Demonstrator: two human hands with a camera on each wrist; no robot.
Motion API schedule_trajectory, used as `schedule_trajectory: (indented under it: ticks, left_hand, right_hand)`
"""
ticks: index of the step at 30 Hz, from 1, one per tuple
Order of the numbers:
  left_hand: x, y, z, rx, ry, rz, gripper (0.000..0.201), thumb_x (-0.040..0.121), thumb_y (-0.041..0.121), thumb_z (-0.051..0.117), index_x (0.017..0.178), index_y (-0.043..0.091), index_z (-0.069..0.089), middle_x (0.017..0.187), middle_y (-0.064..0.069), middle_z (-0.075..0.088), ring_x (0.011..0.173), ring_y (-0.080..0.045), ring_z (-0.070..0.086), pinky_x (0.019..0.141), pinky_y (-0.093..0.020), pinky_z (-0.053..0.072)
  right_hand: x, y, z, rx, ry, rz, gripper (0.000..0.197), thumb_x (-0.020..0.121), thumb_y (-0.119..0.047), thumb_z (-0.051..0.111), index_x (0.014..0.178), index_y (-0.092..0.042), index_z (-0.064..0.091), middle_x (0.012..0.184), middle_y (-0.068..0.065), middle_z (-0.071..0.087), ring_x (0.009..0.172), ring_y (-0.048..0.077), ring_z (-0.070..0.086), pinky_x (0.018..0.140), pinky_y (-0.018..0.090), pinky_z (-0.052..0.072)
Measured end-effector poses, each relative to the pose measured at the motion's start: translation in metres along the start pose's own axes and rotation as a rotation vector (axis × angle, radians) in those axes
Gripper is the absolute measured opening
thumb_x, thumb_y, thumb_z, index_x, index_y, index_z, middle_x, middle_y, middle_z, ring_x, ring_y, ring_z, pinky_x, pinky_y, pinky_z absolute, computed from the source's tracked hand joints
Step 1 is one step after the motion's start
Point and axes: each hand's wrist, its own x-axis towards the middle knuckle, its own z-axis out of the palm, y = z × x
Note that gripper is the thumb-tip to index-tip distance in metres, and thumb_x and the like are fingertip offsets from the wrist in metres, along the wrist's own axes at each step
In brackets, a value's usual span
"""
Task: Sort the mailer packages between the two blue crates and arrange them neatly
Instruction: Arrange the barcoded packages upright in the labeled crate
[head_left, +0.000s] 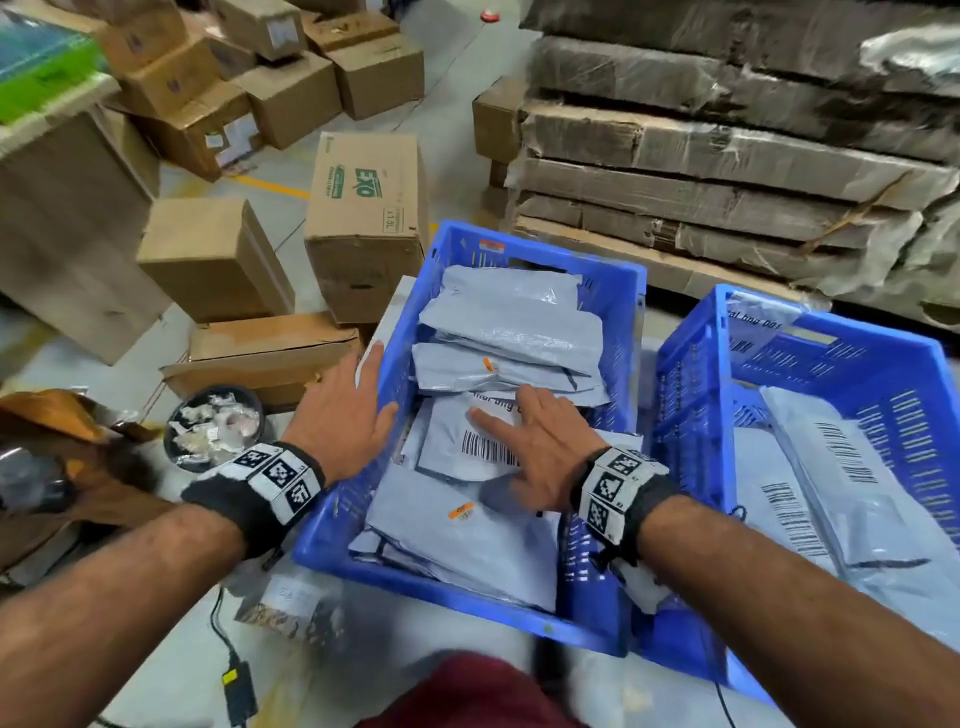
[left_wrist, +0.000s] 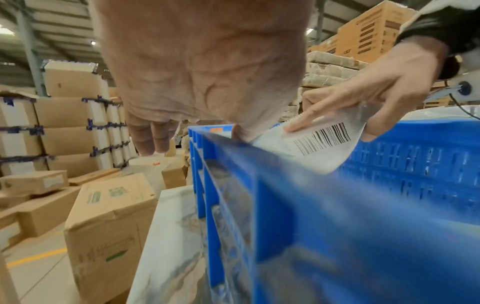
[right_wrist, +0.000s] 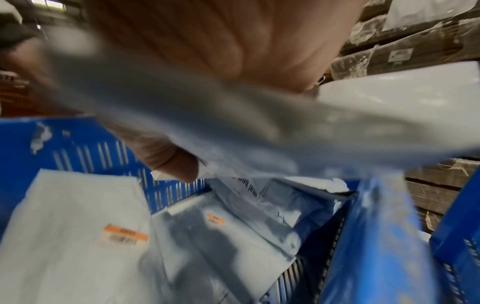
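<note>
Two blue crates stand side by side: the left crate (head_left: 457, 597) (left_wrist: 285, 195) holds several grey mailers, the right crate (head_left: 691, 395) a few more. My right hand (head_left: 535, 441) (left_wrist: 363, 92) pinches a white mailer with a barcode label (head_left: 467, 441) (left_wrist: 319, 148) over the left crate, thumb on top and fingers beneath. In the right wrist view that mailer (right_wrist: 233, 123) is a blurred grey sheet under the palm. My left hand (head_left: 345, 410) (left_wrist: 197, 72) lies flat over the left crate's left rim, fingers straight, thumb just inside.
Cardboard boxes (head_left: 363, 223) crowd the floor left of the crates. A round black tub of scraps (head_left: 215, 426) sits by my left wrist. Wrapped flat cardboard stacks (head_left: 727, 156) rise behind the crates. A cable with an adaptor (head_left: 236, 680) trails at the lower left.
</note>
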Motion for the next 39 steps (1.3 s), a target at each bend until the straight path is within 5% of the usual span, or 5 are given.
schedule_trajectory:
  ticks: [8, 20, 29, 36, 39]
  left_hand:
    - [-0.020, 0.051, -0.045, 0.063, 0.112, 0.159, 0.073, 0.099, 0.045, 0.040, 0.154, -0.002, 0.029, 0.149, -0.032, 0.038, 0.121, -0.048, 0.054, 0.095, -0.052, 0.052]
    - [-0.027, 0.241, -0.028, -0.057, 0.092, 0.493, 0.081, 0.094, 0.061, 0.022, 0.160, 0.012, 0.022, 0.163, -0.022, 0.023, 0.144, -0.039, 0.036, 0.112, -0.049, 0.039]
    - [-0.044, 0.335, 0.051, 0.043, -0.195, 0.593, 0.114, 0.070, 0.083, -0.025, 0.161, 0.017, -0.007, 0.168, -0.016, -0.006, 0.154, -0.030, 0.013, 0.122, -0.044, 0.023]
    - [-0.052, 0.344, 0.074, 0.012, -0.161, 0.561, 0.092, 0.091, 0.063, 0.026, 0.158, 0.002, 0.013, 0.160, -0.025, 0.030, 0.131, -0.035, 0.052, 0.102, -0.045, 0.051]
    - [-0.054, 0.346, 0.076, 0.029, -0.178, 0.561, 0.091, 0.090, 0.058, 0.023, 0.159, 0.001, 0.004, 0.164, -0.023, 0.021, 0.141, -0.035, 0.041, 0.111, -0.047, 0.043]
  right_hand:
    - [-0.055, 0.043, -0.040, -0.007, 0.172, 0.091, 0.117, 0.057, -0.052, 0.077, 0.155, -0.033, 0.018, 0.108, 0.010, 0.032, 0.085, 0.026, 0.039, 0.069, 0.035, 0.037]
    - [-0.189, 0.160, 0.019, 0.186, 0.415, 0.648, 0.090, 0.067, -0.055, 0.053, 0.152, -0.031, 0.034, 0.121, 0.018, 0.041, 0.100, 0.036, 0.047, 0.085, 0.043, 0.047]
    - [-0.238, 0.178, 0.096, 0.306, 0.135, 0.788, 0.106, 0.064, -0.080, 0.006, 0.159, -0.033, 0.006, 0.161, 0.027, 0.011, 0.143, 0.040, 0.024, 0.114, 0.046, 0.026]
    - [-0.234, 0.180, 0.112, 0.369, 0.077, 0.783, 0.112, 0.063, -0.093, 0.002, 0.158, -0.035, -0.006, 0.163, 0.025, -0.004, 0.151, 0.039, 0.006, 0.120, 0.053, 0.015]
    - [-0.234, 0.184, 0.112, 0.389, 0.036, 0.770, 0.110, 0.067, -0.096, 0.012, 0.158, -0.036, -0.006, 0.163, 0.025, -0.007, 0.151, 0.039, 0.003, 0.121, 0.054, 0.011]
